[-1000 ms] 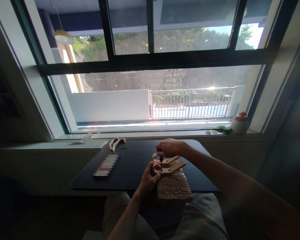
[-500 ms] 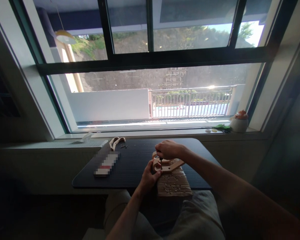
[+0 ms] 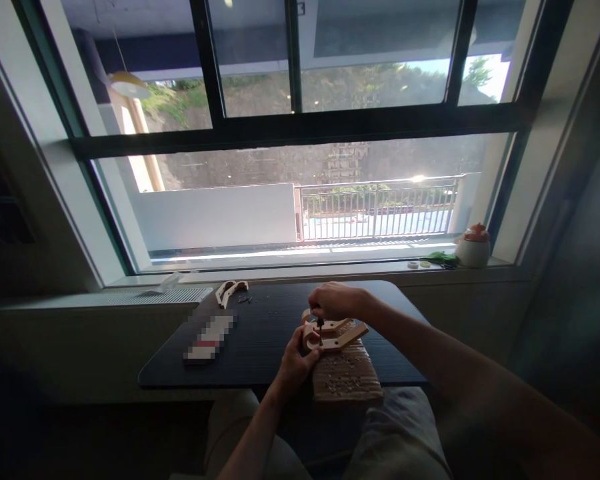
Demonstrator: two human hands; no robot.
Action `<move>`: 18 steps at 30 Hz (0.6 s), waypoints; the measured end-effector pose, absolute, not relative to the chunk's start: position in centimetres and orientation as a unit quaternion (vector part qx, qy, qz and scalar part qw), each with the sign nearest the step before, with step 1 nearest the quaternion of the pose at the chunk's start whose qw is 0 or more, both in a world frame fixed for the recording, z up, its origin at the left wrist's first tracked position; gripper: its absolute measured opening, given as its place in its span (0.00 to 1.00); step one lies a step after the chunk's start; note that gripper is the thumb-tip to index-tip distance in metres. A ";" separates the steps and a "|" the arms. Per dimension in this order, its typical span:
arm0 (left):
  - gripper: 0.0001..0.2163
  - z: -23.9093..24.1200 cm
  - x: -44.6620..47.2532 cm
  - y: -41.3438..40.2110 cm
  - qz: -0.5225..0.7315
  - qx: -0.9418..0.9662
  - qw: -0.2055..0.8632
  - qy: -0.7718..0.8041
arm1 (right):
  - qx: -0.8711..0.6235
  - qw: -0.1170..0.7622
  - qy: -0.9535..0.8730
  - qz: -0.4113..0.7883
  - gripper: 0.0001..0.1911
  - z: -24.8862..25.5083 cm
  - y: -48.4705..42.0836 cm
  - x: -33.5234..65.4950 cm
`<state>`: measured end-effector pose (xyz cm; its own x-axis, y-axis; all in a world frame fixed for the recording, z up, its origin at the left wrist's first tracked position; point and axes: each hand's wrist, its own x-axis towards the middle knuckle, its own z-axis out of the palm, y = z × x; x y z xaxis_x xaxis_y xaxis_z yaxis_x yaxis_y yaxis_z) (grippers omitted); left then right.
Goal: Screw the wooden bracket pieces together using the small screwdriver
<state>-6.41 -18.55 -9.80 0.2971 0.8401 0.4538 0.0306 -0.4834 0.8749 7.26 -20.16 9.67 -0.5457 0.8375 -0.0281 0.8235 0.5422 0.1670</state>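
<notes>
A pale wooden bracket with a hooked end point(image 3: 349, 339) lies on a brown board with a carved or pierced pattern point(image 3: 347, 383). Around the bracket's curled end, my left hand point(image 3: 295, 365) is closed, its thumb along the near side. My right hand point(image 3: 336, 300) grips the top of what looks like a small screwdriver point(image 3: 321, 328), its handle mostly hidden in the fingers. The dark shaft points straight down at the bracket beside my left fingers; the tip is too small to make out. Just behind, a second similar bracket point(image 3: 333, 326) is partly covered.
On the dark table point(image 3: 260, 360), more curved wooden pieces point(image 3: 225, 293) lie at the back left with several screws point(image 3: 245, 300) beside them. Nearer is a blurred-out flat item point(image 3: 207, 343). A white pot point(image 3: 473, 250) stands on the sill point(image 3: 300, 277) under the window.
The whole view has shifted slightly, so the scene sits a little lower and further left. Both hands keep their places; slightly more of the screwdriver shows beneath my right hand.
</notes>
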 end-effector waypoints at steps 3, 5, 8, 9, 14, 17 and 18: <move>0.14 -9.9 -6.4 -18.5 0.508 0.695 0.406 0.307 | 0.466 0.045 0.881 0.071 0.12 9.1 -20.1 7.4; 0.14 -9.9 -6.4 -18.4 0.508 0.694 0.409 0.305 | 0.468 0.038 0.879 0.077 0.13 8.7 -20.1 7.4; 0.14 -9.8 -6.4 -18.4 0.507 0.694 0.407 0.309 | 0.479 0.032 0.873 0.083 0.14 8.2 -20.1 7.4; 0.14 -9.8 -6.4 -18.4 0.505 0.695 0.407 0.310 | 0.483 0.031 0.871 0.084 0.14 8.1 -20.1 7.3; 0.13 -9.6 -6.4 -18.6 0.507 0.693 0.407 0.311 | 0.506 0.040 0.858 0.079 0.15 8.6 -20.1 6.9; 0.14 -9.7 -6.4 -18.7 0.511 0.689 0.411 0.309 | 0.512 0.056 0.855 0.064 0.15 9.5 -20.1 6.7; 0.15 -9.7 -6.4 -18.6 0.511 0.688 0.412 0.309 | 0.512 0.060 0.855 0.058 0.16 9.9 -20.1 6.6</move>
<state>-6.36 -18.64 -9.71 0.2864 0.8463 0.4492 0.0038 -0.4699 0.8827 6.65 -20.11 9.89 -0.4691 0.8820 -0.0436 0.8679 0.4696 0.1617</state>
